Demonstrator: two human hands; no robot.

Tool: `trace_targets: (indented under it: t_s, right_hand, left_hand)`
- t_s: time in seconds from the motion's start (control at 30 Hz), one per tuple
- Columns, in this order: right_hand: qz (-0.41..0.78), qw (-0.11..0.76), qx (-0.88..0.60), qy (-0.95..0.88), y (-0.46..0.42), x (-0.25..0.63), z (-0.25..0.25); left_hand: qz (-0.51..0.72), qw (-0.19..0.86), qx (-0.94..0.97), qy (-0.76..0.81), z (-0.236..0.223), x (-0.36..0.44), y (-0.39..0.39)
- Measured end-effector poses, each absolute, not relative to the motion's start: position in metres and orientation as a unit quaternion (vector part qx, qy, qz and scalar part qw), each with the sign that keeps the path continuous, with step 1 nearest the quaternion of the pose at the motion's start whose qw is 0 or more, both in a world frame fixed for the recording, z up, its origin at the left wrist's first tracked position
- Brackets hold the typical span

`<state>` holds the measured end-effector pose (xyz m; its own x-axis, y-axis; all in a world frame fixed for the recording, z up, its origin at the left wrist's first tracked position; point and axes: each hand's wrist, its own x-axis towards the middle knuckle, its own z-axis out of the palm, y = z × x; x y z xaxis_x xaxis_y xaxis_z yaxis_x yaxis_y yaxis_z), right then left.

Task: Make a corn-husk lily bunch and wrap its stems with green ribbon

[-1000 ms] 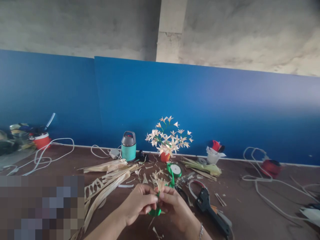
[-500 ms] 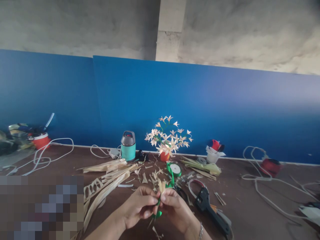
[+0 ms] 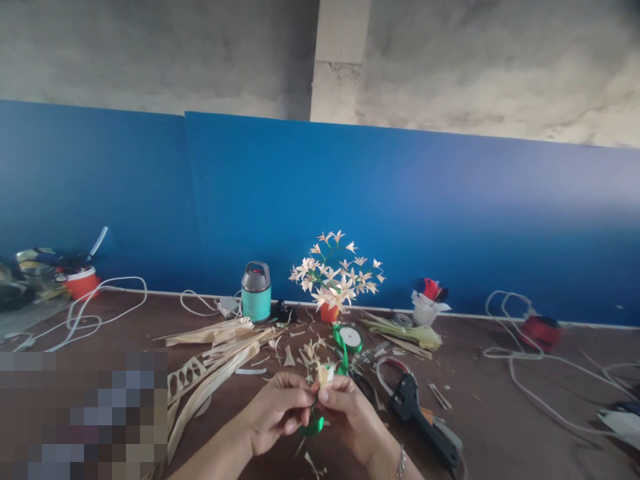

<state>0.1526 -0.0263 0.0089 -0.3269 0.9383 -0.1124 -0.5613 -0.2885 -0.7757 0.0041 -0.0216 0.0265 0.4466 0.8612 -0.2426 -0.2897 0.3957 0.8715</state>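
Close together over the front of the table, my left hand [image 3: 281,408] and my right hand [image 3: 353,415] pinch a small cream husk flower [image 3: 325,375] at its base. Its petals point up between my thumbs. Green ribbon [image 3: 313,425] curls just below my fingers, and another length runs up to a ribbon spool [image 3: 351,339] behind. The stem is mostly hidden by my fingers. Beyond the spool, a finished bunch of pale husk flowers [image 3: 340,277] stands in an orange pot [image 3: 329,313].
A black glue gun [image 3: 419,415] lies right of my hands. Dried corn husks [image 3: 220,363] spread on the left, with scraps around. A turquoise flask [image 3: 257,301], a white cup of tools [image 3: 426,310] and looping white cables [image 3: 520,373] line the back and right.
The flower has turned slightly between my fingers, showing more of its pale petals. The green ribbon below my hands has shifted a little; both hands stay in nearly the same place.
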Motion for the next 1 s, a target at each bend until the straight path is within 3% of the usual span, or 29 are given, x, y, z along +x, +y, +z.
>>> trace_targets:
  t_s: [0.37,0.6,0.83,1.0]
  right_hand:
    - [0.74,0.494,-0.316,-0.329,-0.026,0.152,0.014]
    - [0.718,0.496,-0.345,-0.345,-0.021,0.151,0.011]
    - [0.713,0.485,-0.37,-0.347,-0.02,0.151,0.009]
    - [0.709,0.478,-0.382,-0.349,-0.019,0.15,0.006]
  left_hand:
    - [0.369,0.658,0.516,0.405,0.034,0.0,-0.02]
    - [0.41,0.457,0.64,0.462,0.031,0.004,-0.019]
    - [0.346,0.569,0.531,0.524,0.027,0.006,-0.018]
    - [0.34,0.567,0.533,0.528,0.027,0.005,-0.017]
